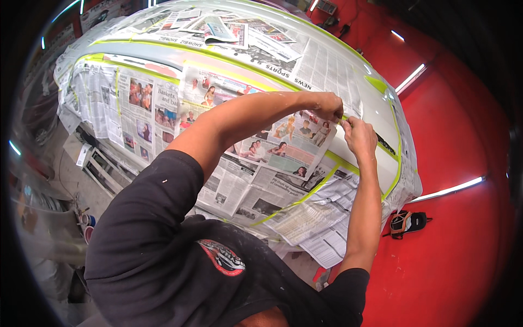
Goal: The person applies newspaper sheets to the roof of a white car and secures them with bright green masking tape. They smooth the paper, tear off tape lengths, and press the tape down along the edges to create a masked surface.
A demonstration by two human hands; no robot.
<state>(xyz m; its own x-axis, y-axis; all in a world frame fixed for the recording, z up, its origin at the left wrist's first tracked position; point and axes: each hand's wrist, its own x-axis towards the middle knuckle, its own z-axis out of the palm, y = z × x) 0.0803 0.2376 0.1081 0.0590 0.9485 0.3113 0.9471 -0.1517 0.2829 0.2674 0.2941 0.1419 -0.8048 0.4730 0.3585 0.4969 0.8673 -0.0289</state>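
A car [380,121] covered with newspaper and lines of yellow-green tape fills the space before me. My left hand [328,106] is closed, with its fingers bent down at the upper right corner of a colour newspaper sheet [286,148]. Close beside it, my right hand [359,137] pinches with thumb and fingers. A small bit of yellow-green masking tape [342,119] shows between the two hands; my fingers partly hide it. My left forearm crosses over the sheet and covers part of it. Bare pale bodywork shows to the right of my hands.
Loose newspapers [234,34] lie on the masked upper surface. Printed paper sheets [321,226] hang taped low on the near side. At right, a black and orange backpack [407,222] rests on the red floor [447,261]. A slatted stand [103,168] is at left.
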